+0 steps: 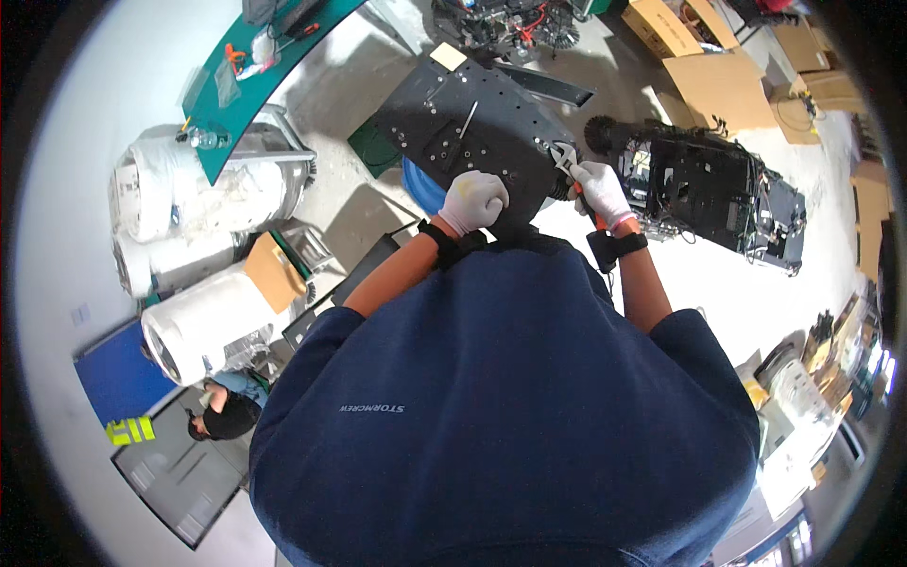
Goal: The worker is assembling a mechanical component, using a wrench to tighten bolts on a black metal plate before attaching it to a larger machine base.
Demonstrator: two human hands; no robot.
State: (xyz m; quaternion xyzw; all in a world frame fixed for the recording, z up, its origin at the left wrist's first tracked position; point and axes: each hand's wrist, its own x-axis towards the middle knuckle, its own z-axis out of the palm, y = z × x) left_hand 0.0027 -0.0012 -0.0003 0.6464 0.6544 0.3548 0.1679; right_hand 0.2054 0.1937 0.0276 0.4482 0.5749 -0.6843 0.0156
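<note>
A large black metal plate lies flat in front of the person, just beyond the chest of the dark blue shirt. Its top is matte and dotted with small holes and screw heads, a thin silver rod rests on it near the middle, and a pale square of paper sits at its far corner.

The left hand, in a white glove, is curled into a fist and presses down on the plate's near edge; whether anything is inside the fist cannot be told. The right hand, also gloved in white, is closed around the orange handle of an adjustable wrench, whose silver head sits at the plate's right edge. Both wrists wear black straps.

To the right of the plate, a black machine frame full of wiring lies on the pale floor. Beyond it, flat and open cardboard boxes are spread out; what they hold cannot be told. To the left lie white drums on their sides, the open ends dark, and a green table carrying small tools. A blue bin shows under the plate's left edge, its contents hidden.
</note>
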